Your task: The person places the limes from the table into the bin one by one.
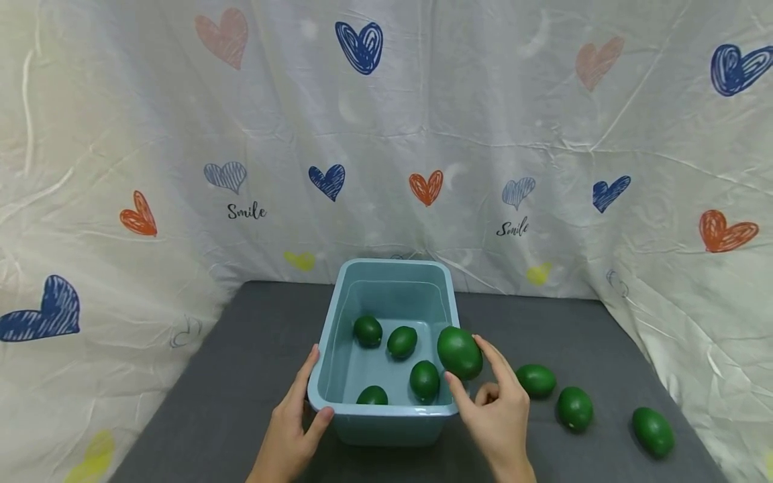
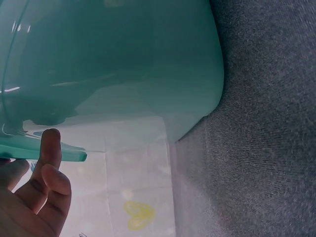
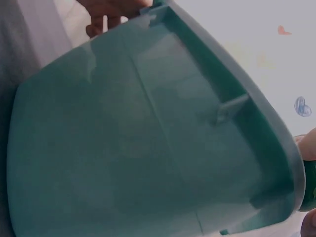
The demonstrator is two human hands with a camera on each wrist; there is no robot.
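Note:
A light blue plastic bin (image 1: 392,412) stands on the dark grey cloth with several green limes inside, one of them a lime (image 1: 402,342) near its middle. At the near left corner my left hand (image 1: 290,426) grips the rim, thumb on the near side and fingers along the left side. Between thumb and fingers, my right hand (image 1: 498,416) pinches another lime (image 1: 459,353) above the bin's right rim. The right wrist view shows only part of this held lime (image 3: 310,185) beside the rim. In the left wrist view, the left fingers (image 2: 49,153) show beside the rim.
Three more limes lie on the cloth to the right: one lime (image 1: 535,381) close behind the right hand, another lime (image 1: 574,409) beside it, and a lime (image 1: 653,433) farther right. A white curtain (image 1: 386,134) printed with hearts hangs behind and at both sides.

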